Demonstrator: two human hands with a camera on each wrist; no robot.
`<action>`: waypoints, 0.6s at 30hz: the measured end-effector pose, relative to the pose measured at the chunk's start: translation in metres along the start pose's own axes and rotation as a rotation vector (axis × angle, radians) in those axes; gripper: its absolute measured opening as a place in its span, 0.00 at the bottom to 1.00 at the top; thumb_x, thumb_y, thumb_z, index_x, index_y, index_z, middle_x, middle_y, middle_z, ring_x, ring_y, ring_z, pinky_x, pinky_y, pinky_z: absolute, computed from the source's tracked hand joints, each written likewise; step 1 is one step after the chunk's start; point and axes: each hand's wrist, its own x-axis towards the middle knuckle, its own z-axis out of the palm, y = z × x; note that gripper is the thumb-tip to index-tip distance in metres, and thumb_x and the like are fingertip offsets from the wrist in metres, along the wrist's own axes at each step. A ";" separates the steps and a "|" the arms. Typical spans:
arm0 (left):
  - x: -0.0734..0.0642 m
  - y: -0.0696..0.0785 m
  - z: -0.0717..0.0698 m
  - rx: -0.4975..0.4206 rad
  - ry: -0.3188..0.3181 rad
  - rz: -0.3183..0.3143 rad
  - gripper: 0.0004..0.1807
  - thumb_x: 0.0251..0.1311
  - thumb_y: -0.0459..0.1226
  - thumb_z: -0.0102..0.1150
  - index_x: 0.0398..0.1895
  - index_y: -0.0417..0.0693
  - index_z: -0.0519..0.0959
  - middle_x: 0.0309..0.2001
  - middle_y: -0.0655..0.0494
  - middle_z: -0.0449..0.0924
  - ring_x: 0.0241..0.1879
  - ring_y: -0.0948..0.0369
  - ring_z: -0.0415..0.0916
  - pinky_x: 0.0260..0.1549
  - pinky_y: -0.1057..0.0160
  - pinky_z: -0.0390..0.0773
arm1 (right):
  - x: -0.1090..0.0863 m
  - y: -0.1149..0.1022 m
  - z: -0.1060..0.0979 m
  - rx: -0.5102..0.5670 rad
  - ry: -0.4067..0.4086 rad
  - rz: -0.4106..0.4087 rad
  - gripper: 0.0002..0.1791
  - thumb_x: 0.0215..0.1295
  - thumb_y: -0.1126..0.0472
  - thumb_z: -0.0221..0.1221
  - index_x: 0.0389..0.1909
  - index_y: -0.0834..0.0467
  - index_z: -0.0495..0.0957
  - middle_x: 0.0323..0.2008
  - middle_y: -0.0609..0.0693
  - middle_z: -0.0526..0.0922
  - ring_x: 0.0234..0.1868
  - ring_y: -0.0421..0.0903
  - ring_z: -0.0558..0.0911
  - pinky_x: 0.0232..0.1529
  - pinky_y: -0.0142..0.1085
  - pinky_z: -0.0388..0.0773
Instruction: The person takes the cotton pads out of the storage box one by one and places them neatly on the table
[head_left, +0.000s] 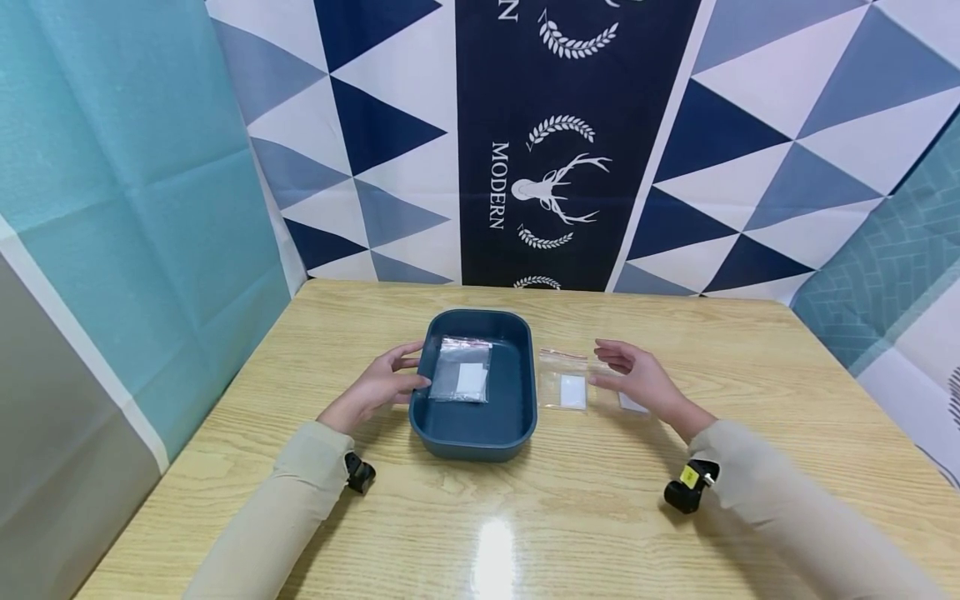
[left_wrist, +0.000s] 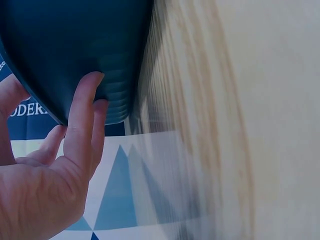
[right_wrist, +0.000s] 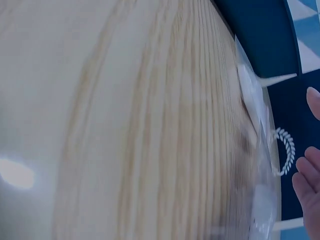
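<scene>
A dark blue rectangular tub point(head_left: 513, 425) stands on the table, with clear zip bags point(head_left: 450, 379) holding white inserts lying inside it. At its left side my left hand point(head_left: 381, 382) holds the wall, thumb over the rim and fingertips against the outer face, as the left wrist view shows. Right of the tub lies a clear zip bag point(head_left: 551, 387) with a white square insert. My right hand point(head_left: 637, 382) hovers above another clear bag point(right_wrist: 262, 200), partly hidden beneath it; its fingers are loosely extended and hold nothing.
The wood-grain table point(head_left: 600, 500) reaches back to a patterned cloth backdrop point(head_left: 405, 150). A teal cloth point(head_left: 150, 167) hangs along the left side. Small black cameras are strapped to both wrists.
</scene>
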 end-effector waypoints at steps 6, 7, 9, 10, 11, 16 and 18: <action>0.001 0.000 0.000 -0.002 0.008 -0.008 0.38 0.58 0.26 0.58 0.70 0.51 0.57 0.63 0.41 0.59 0.50 0.48 0.74 0.42 0.53 0.79 | 0.004 -0.012 0.008 0.003 0.020 0.011 0.37 0.58 0.58 0.64 0.65 0.66 0.61 0.57 0.65 0.71 0.59 0.59 0.69 0.58 0.49 0.66; 0.001 0.000 0.001 -0.003 0.006 -0.008 0.38 0.58 0.26 0.58 0.70 0.51 0.56 0.63 0.41 0.59 0.50 0.47 0.74 0.43 0.53 0.79 | 0.005 -0.014 0.009 0.014 0.020 0.014 0.37 0.58 0.58 0.64 0.65 0.65 0.61 0.57 0.65 0.71 0.59 0.59 0.69 0.58 0.49 0.67; 0.000 0.000 0.001 0.000 0.006 -0.006 0.38 0.58 0.26 0.57 0.71 0.50 0.56 0.64 0.40 0.59 0.50 0.47 0.74 0.43 0.53 0.79 | 0.008 -0.019 0.011 0.035 0.022 0.024 0.36 0.58 0.57 0.64 0.65 0.65 0.62 0.57 0.65 0.71 0.59 0.58 0.69 0.58 0.48 0.67; 0.000 0.000 0.001 0.002 0.006 -0.006 0.37 0.58 0.27 0.57 0.71 0.50 0.56 0.64 0.40 0.59 0.50 0.47 0.74 0.43 0.53 0.79 | 0.009 -0.021 0.012 0.044 0.022 0.028 0.36 0.59 0.57 0.64 0.65 0.65 0.62 0.57 0.65 0.71 0.59 0.58 0.69 0.58 0.48 0.67; 0.000 0.000 0.001 0.003 0.008 -0.006 0.37 0.58 0.27 0.57 0.71 0.50 0.56 0.64 0.40 0.59 0.50 0.47 0.74 0.42 0.53 0.79 | 0.010 -0.023 0.013 0.057 0.023 0.032 0.36 0.59 0.57 0.64 0.65 0.65 0.62 0.57 0.66 0.71 0.59 0.58 0.69 0.58 0.47 0.67; 0.000 0.001 0.001 -0.004 0.007 -0.008 0.38 0.58 0.27 0.58 0.70 0.51 0.56 0.63 0.40 0.59 0.50 0.47 0.74 0.43 0.53 0.79 | 0.016 -0.033 0.020 0.092 0.029 0.049 0.36 0.59 0.57 0.64 0.65 0.65 0.62 0.56 0.66 0.71 0.58 0.59 0.70 0.58 0.47 0.67; 0.000 0.001 0.001 -0.008 0.004 -0.009 0.38 0.57 0.27 0.58 0.70 0.51 0.57 0.63 0.41 0.59 0.50 0.47 0.74 0.43 0.53 0.78 | 0.018 -0.036 0.024 0.107 0.029 0.051 0.35 0.59 0.58 0.64 0.65 0.65 0.63 0.56 0.66 0.71 0.58 0.59 0.70 0.58 0.47 0.67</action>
